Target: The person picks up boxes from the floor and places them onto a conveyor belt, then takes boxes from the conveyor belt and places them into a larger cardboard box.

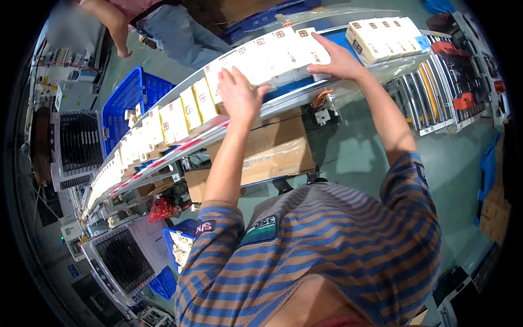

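A row of white packs [272,57] with small dark red prints stands close together on the blue belt of a conveyor [297,85]. My right hand [340,61] wraps round the right end of this row, thumb and fingers apart on the last pack. At the row's left end, my left hand [238,97] lies on the packs, its fingers toward the far side and its thumb at the near side. Just left of it stand yellow-sided packs [190,108]. Beyond my right hand, after a gap of bare belt, sits another group of packs [384,39].
Rollers [427,98] continue at the conveyor's right end. A blue crate [122,103] stands beyond the belt, near another person [180,35]. Below the belt lies a cardboard box [278,147]. A second blue crate [188,229] with packs inside is at lower left.
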`<state>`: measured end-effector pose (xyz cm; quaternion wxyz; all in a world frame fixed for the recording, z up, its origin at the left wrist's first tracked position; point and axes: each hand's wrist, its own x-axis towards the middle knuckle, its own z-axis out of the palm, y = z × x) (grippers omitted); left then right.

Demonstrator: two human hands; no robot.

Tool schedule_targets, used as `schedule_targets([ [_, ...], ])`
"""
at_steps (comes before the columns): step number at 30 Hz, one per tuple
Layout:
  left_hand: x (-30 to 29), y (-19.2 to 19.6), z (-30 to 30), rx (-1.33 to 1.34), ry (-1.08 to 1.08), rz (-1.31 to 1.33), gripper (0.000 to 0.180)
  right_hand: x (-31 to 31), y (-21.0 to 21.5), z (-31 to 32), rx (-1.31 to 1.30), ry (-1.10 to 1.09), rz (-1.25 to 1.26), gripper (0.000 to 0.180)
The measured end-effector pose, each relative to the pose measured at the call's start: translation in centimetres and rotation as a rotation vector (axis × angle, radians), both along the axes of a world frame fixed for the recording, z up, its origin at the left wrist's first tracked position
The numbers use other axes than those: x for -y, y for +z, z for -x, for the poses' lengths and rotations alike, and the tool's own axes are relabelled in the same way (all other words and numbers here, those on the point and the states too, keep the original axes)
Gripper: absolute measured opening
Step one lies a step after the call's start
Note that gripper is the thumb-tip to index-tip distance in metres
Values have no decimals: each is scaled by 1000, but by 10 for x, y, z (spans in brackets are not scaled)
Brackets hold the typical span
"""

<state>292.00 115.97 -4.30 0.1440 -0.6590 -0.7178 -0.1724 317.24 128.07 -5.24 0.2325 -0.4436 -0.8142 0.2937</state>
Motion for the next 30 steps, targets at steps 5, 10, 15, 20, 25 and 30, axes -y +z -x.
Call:
schedule_targets([
  [5, 4, 2, 0, 107, 165, 128, 96, 4, 3, 1, -40, -78, 70, 100],
  [10, -15, 3, -8, 402, 119, 199, 94, -16, -7, 5, -47, -202, 199, 109],
  [15, -32, -17, 41, 1136, 219, 431, 65, -38, -7, 25, -223, -46, 501, 66],
  [20, -38, -4, -28, 1199, -34, 168, 62, 10, 4, -59, -595, -183, 492, 54],
  [25, -8, -43, -35, 1543, -117, 71, 54, 34, -3, -76, -538, -191, 444, 54],
  [30, -2, -32, -56, 1449, -313, -84, 65, 45, -15, -95, -626, -212, 170, 80],
])
